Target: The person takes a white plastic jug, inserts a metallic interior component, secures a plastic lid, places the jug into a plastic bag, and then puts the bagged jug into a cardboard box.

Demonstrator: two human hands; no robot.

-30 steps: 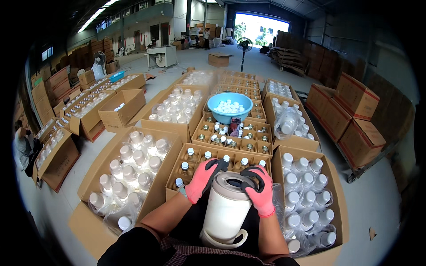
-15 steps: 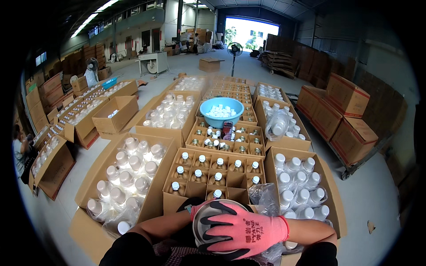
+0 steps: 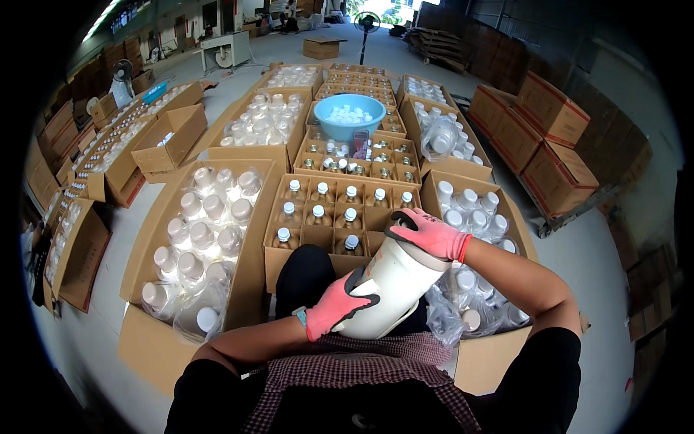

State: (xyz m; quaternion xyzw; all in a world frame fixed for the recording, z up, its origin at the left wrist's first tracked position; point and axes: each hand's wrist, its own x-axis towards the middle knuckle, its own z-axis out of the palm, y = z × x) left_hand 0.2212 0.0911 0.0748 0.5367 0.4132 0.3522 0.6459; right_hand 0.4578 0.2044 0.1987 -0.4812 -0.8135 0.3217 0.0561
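Ideally, left grip (image 3: 336, 305) below and right grip (image 3: 432, 235) above, both grasping the tilted jug (image 3: 396, 288) between them, support it evenly.

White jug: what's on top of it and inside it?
On top of the tilted white jug lies the right hand, partly covering the grey rim. The left hand holds its side. Its contents cannot be seen, hidden by wall and hand.
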